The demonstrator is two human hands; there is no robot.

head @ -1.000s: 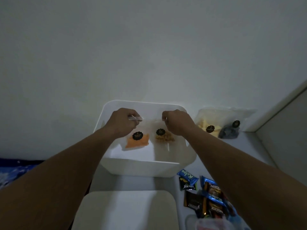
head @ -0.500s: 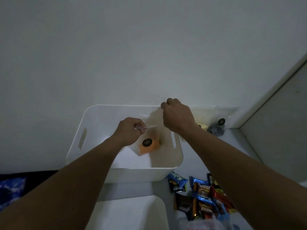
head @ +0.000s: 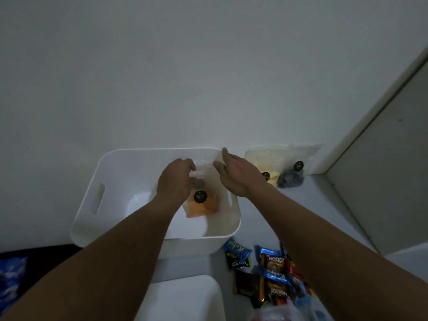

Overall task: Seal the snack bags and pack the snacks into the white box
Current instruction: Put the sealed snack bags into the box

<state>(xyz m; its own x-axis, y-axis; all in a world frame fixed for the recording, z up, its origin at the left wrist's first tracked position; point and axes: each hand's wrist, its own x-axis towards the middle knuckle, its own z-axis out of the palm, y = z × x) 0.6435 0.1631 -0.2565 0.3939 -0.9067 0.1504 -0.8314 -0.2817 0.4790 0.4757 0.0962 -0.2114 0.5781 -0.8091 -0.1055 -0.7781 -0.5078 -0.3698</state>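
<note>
At 8 o'clock in my view, a blue patterned cloth point(head: 11, 279) shows at the edge, too dim to tell what it is. The white box point(head: 120, 177) stands on the desk point(head: 324, 205) close against the wall, with a slot handle in its 9 o'clock side. At 6 o'clock of the box, nearer to me, lies a white lid point(head: 185, 297) with rounded corners.

My left grip point(head: 176, 179) reaches down into the box, fingers curled round the clear top of the orange snack bag point(head: 203, 208). That bag is inside the box toward its 3 o'clock wall, standing roughly upright, with a round black label on its front. I cannot tell whether its seal is closed.

My right grip point(head: 238, 174) hovers over the box's 2 o'clock corner, open, with fingers straight and a little spread, the palm turned toward the left grip.

At 3 o'clock of the box, two more clear bags lean against the wall: a yellow snack bag point(head: 261, 162) and, just beside it at its 4 o'clock, a dark snack bag point(head: 289, 180), each with a black label. At 5 o'clock of the box, a heap of wrapped snacks point(head: 273, 272) lies on the desk, partly under my right forearm. At the far right stands a grey panel point(head: 382, 158).
</note>
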